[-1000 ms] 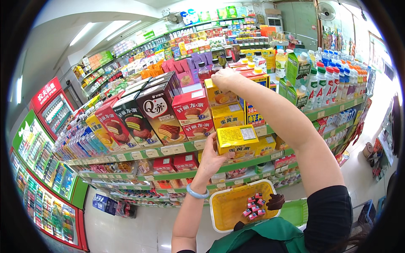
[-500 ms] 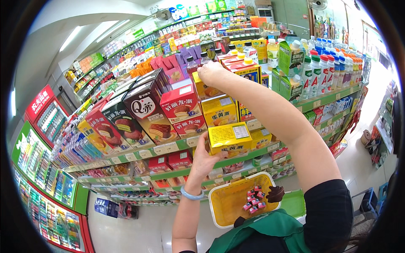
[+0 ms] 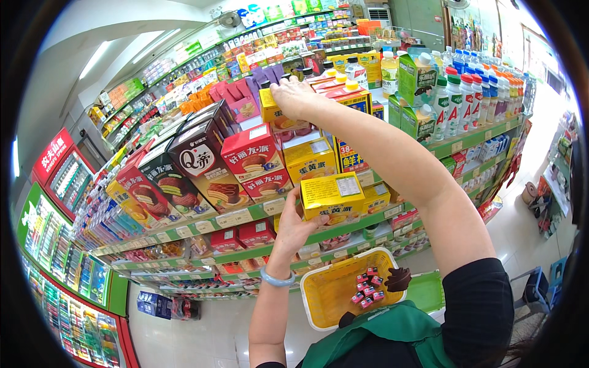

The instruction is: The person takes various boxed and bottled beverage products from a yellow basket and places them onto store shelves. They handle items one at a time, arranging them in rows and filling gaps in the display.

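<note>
My left hand (image 3: 292, 228) grips a yellow pie box (image 3: 331, 195) in front of the shelf edge, its thumb along the near side and the other fingers partly hidden. Farther up, my right hand (image 3: 294, 98) is closed on a second yellow pie box (image 3: 268, 106), held tilted above the shelf, with much of it behind the hand. Below that one, another yellow box (image 3: 310, 161) stands on the shelf. Red pie boxes (image 3: 254, 153) are stacked just to its left. Another yellow box (image 3: 377, 197) sits lower, to the right of the box in my left hand.
Dark brown boxes (image 3: 205, 162) line the shelf at left. Bottles (image 3: 454, 101) and green cartons (image 3: 419, 80) stand at right. Below the shelf is a yellow basket (image 3: 311, 306) with several small pink-and-black packs. A drinks cooler (image 3: 67, 288) is at far left.
My right hand has lifted its yellow box off the one beneath and shifted it leftward, exposing a gap behind. My left hand still holds its box, nearly unmoved. The view has shifted slightly.
</note>
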Tool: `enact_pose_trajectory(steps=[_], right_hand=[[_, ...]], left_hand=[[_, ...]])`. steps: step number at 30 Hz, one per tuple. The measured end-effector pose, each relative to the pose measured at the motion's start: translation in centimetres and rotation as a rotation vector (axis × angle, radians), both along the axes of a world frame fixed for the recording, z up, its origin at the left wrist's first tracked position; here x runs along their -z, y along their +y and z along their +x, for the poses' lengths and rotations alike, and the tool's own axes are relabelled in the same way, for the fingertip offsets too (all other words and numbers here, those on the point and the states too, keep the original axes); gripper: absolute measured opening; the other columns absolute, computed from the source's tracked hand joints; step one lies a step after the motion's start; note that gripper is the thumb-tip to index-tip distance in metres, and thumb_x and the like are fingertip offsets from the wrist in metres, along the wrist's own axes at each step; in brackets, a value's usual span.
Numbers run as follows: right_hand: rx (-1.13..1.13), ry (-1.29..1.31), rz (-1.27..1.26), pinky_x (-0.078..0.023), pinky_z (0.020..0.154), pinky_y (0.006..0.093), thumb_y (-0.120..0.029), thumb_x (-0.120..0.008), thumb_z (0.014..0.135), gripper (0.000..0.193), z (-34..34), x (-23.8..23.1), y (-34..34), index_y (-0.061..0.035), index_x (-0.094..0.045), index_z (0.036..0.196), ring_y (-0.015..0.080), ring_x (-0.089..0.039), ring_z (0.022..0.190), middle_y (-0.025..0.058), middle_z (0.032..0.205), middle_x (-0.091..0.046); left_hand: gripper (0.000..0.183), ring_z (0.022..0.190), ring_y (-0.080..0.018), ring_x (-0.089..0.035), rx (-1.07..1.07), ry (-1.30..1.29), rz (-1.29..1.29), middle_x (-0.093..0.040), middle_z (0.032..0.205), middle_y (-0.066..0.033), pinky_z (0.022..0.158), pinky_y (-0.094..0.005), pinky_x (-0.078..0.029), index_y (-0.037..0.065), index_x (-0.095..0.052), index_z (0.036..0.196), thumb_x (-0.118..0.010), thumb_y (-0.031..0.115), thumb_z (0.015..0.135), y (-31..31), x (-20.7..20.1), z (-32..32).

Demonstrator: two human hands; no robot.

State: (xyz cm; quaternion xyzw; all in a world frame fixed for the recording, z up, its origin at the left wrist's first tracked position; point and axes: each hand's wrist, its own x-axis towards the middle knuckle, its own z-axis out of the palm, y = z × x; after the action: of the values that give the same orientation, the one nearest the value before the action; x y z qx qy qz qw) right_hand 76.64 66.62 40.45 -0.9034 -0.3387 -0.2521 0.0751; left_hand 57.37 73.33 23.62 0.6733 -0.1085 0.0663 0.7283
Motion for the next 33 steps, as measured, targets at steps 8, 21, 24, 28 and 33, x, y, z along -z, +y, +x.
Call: enact_pose_trajectory(steps=[8,21,24,28,33], right_hand=[[0.09,-0.04,-0.243,-0.037,0.097,0.0505,-0.015,-0.062,0.084,0.036,-1.4,-0.5,1.4,-0.0071,-0.06,0.119,0.0288,-0.045,0.122,0.012,0.126,-0.053],[0.107,0.244,-0.322,-0.048,0.087,0.0527,-0.008,-0.072,0.072,0.048,0.6,-0.4,1.9,-0.0062,-0.062,0.119,0.0331,-0.052,0.119,0.0143,0.126,-0.058],[0.04,0.222,-0.356,-0.053,0.081,0.0436,-0.005,-0.071,0.069,0.038,0.1,-0.5,0.2,-0.0057,-0.069,0.106,0.0298,-0.063,0.105,0.0149,0.112,-0.065],[0.001,0.131,-0.452,-0.054,0.08,0.0395,-0.006,-0.07,0.07,0.031,0.8,0.0,-0.3,-0.0056,-0.071,0.101,0.0278,-0.065,0.099,0.0141,0.107,-0.068],[0.055,0.149,-0.397,-0.052,0.083,0.0438,-0.013,-0.066,0.079,0.031,0.2,0.2,-0.1,-0.0069,-0.068,0.109,0.028,-0.063,0.105,0.0117,0.115,-0.066]], left_hand=[[0.073,0.118,-0.0227,-0.051,0.0,0.006,0.019,-0.055,0.122,-0.0143,0.099,-0.0357,-0.043,0.002,-0.034,0.133,-0.074,-0.005,0.073,-0.4,-0.3,0.2],[0.074,0.12,-0.0217,-0.048,-0.01,0.016,0.018,-0.051,0.126,-0.0128,0.1,-0.0348,-0.043,0.001,-0.033,0.134,-0.074,-0.006,0.073,0.5,0.2,0.6],[0.072,0.119,-0.0207,-0.049,0.001,0.003,0.007,-0.05,0.126,-0.0122,0.099,-0.034,-0.044,0.001,-0.033,0.133,-0.073,-0.007,0.074,0.4,-0.1,0.6],[0.071,0.116,-0.0195,-0.051,0.028,0.0,-0.032,-0.049,0.126,-0.0115,0.099,-0.0331,-0.045,0.002,-0.033,0.133,-0.073,-0.006,0.074,-0.1,-0.1,0.9],[0.073,0.116,-0.0196,-0.051,0.021,-0.01,-0.016,-0.05,0.125,-0.0115,0.1,-0.0335,-0.045,0.002,-0.033,0.133,-0.075,-0.005,0.073,-0.4,0.2,1.0]])
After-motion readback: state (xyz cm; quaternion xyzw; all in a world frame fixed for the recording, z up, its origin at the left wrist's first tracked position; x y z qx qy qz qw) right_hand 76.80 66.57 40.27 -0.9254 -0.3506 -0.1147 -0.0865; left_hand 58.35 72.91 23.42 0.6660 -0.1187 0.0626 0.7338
